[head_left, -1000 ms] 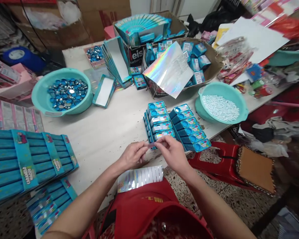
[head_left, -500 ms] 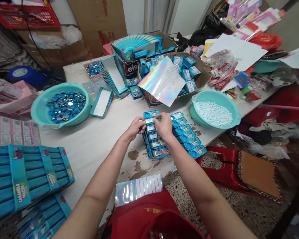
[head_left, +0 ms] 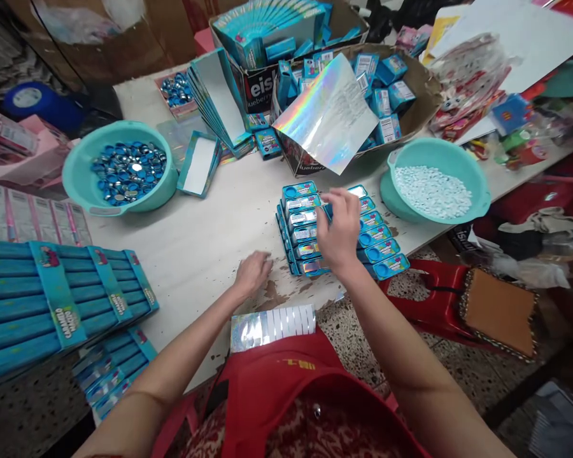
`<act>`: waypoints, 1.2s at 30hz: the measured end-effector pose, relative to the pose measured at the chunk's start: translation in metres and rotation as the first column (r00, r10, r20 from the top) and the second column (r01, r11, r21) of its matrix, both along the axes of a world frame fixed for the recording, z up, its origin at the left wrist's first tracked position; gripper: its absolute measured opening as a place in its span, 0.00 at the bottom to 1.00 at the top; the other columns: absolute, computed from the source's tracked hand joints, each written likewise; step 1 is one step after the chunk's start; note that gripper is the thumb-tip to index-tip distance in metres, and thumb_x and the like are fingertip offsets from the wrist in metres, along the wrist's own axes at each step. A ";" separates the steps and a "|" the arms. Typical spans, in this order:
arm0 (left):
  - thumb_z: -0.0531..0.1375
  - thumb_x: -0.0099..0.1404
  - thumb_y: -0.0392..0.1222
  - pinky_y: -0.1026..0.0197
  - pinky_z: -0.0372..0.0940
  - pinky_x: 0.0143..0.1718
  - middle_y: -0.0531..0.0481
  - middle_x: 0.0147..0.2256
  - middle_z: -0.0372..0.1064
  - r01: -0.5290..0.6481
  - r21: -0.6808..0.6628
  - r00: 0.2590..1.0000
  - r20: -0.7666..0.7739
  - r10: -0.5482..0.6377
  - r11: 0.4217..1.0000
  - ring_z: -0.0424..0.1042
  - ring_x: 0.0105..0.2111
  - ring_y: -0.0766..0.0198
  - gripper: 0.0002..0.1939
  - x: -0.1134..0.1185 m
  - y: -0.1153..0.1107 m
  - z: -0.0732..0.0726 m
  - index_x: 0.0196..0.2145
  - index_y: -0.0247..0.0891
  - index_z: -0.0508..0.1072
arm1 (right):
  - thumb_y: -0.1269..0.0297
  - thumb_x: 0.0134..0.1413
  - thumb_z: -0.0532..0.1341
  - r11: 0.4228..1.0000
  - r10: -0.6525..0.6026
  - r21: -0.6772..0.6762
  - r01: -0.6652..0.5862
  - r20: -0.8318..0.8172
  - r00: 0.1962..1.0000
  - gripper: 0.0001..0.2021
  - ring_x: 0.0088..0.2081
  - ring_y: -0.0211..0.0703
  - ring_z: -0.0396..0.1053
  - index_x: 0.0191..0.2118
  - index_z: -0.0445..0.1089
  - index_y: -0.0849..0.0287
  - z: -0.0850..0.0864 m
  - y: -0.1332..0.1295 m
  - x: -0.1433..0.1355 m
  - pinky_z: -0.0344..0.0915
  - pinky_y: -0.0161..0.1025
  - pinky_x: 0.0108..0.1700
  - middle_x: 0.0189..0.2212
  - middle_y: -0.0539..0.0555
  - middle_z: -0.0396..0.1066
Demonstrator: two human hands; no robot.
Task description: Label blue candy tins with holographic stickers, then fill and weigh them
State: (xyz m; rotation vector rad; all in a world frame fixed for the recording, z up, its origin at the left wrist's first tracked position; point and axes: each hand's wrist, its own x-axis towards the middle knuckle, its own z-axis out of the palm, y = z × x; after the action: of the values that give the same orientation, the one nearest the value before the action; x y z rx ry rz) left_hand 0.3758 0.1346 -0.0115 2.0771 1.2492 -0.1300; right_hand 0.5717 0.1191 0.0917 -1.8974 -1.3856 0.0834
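Several small blue tins (head_left: 304,234) stand in rows on the worn white table, some with silvery strips on top. Over the middle of these rows is my right hand (head_left: 339,229), its fingers bent around a tin or just above it; what the fingertips touch is hidden. My left hand (head_left: 253,273) rests on the tabletop left of the tins, its fingers loosely curled and too blurred to read. A sheet of silver strips (head_left: 273,327) lies at the table's near edge, by the red apron.
A teal bowl of blue metal discs (head_left: 74,184) stands left, another of white pellets (head_left: 481,197) right. Cartons of blue boxes (head_left: 423,83) sit behind, under a shiny sheet (head_left: 327,114). Stacked blue packs (head_left: 62,305) fill the left; a red stool (head_left: 439,273) is right.
My left hand has left the silvery strip on the tins and dropped to the table. My right hand has shifted right over the rows. The camera view has tilted down.
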 end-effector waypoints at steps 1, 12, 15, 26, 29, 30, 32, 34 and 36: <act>0.52 0.63 0.47 0.54 0.61 0.44 0.43 0.41 0.73 0.068 -0.150 0.994 -0.076 -0.080 0.986 0.70 0.43 0.52 0.15 -0.019 -0.009 -0.004 0.41 0.39 0.74 | 0.69 0.57 0.53 0.998 0.063 0.023 -0.062 -0.026 0.998 0.08 0.50 0.50 0.62 0.42 0.66 0.55 0.000 -0.021 -0.011 0.60 0.50 0.51 0.44 0.59 0.66; 0.54 0.54 0.34 0.66 0.51 0.25 0.54 0.22 0.65 0.010 -0.528 0.982 -0.157 -0.108 0.849 0.63 0.26 0.66 0.07 -0.078 -0.057 -0.042 0.26 0.36 0.72 | 0.71 0.54 0.60 0.414 0.562 -0.635 -0.652 -0.385 0.732 0.16 0.50 0.50 0.64 0.49 0.68 0.60 -0.133 -0.127 -0.112 0.65 0.45 0.51 0.46 0.61 0.65; 0.54 0.54 0.34 0.66 0.50 0.24 0.54 0.21 0.64 -0.029 -0.546 0.982 -0.173 -0.078 0.837 0.61 0.24 0.68 0.07 -0.077 -0.057 -0.045 0.27 0.36 0.73 | 0.71 0.56 0.59 0.328 0.648 -0.658 -0.678 -0.366 0.668 0.18 0.52 0.50 0.63 0.53 0.65 0.61 -0.132 -0.128 -0.111 0.64 0.45 0.51 0.49 0.62 0.65; 0.55 0.51 0.33 0.66 0.52 0.25 0.54 0.22 0.68 -0.100 -0.541 0.980 -0.199 -0.012 0.835 0.64 0.26 0.66 0.08 -0.076 -0.059 -0.042 0.26 0.36 0.75 | 0.67 0.54 0.62 0.345 0.722 -0.672 -0.656 -0.256 0.643 0.09 0.52 0.50 0.62 0.42 0.72 0.58 -0.125 -0.129 -0.110 0.64 0.43 0.50 0.51 0.58 0.65; 0.55 0.51 0.33 0.66 0.53 0.26 0.54 0.23 0.69 -0.099 -0.526 0.979 -0.203 -0.011 0.845 0.65 0.26 0.66 0.08 -0.075 -0.059 -0.043 0.26 0.37 0.75 | 0.68 0.55 0.61 0.373 0.699 -0.680 -0.632 -0.242 0.673 0.07 0.49 0.50 0.63 0.40 0.71 0.59 -0.125 -0.126 -0.112 0.64 0.42 0.46 0.46 0.59 0.68; 0.56 0.52 0.33 0.66 0.53 0.26 0.54 0.23 0.69 -0.100 -0.519 0.979 -0.206 -0.011 0.849 0.65 0.26 0.66 0.07 -0.075 -0.059 -0.043 0.26 0.37 0.74 | 0.69 0.56 0.59 0.369 0.696 -0.681 -0.632 -0.248 0.674 0.05 0.47 0.49 0.64 0.39 0.71 0.59 -0.124 -0.125 -0.112 0.63 0.42 0.45 0.44 0.59 0.69; 0.56 0.52 0.33 0.66 0.54 0.27 0.53 0.23 0.70 -0.100 -0.503 0.978 -0.208 -0.008 0.858 0.66 0.27 0.65 0.07 -0.074 -0.059 -0.043 0.25 0.37 0.74 | 0.71 0.57 0.58 0.368 0.670 -0.679 -0.635 -0.280 0.687 0.04 0.44 0.47 0.65 0.36 0.70 0.59 -0.116 -0.124 -0.113 0.62 0.40 0.43 0.39 0.57 0.71; 0.57 0.52 0.33 0.65 0.57 0.30 0.51 0.25 0.71 -0.099 -0.487 0.978 -0.207 -0.005 0.868 0.68 0.29 0.62 0.06 -0.074 -0.059 -0.039 0.25 0.37 0.75 | 0.72 0.56 0.59 0.402 0.597 -0.664 -0.631 -0.333 0.730 0.03 0.40 0.44 0.66 0.33 0.69 0.59 -0.101 -0.123 -0.110 0.61 0.38 0.41 0.34 0.55 0.71; 0.56 0.56 0.35 0.63 0.60 0.34 0.48 0.30 0.73 -0.102 -0.445 0.981 -0.195 0.015 0.890 0.70 0.35 0.59 0.08 -0.073 -0.058 -0.028 0.29 0.37 0.75 | 0.72 0.53 0.61 0.469 0.490 -0.631 -0.618 -0.397 0.776 0.03 0.36 0.41 0.67 0.30 0.68 0.58 -0.079 -0.121 -0.103 0.60 0.36 0.37 0.31 0.52 0.71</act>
State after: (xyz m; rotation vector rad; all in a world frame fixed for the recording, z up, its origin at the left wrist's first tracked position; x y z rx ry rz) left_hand 0.3028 0.0761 -0.0398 1.6454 1.2479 -0.5488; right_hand 0.4689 -0.0024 0.0131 -1.8440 -1.9995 1.3003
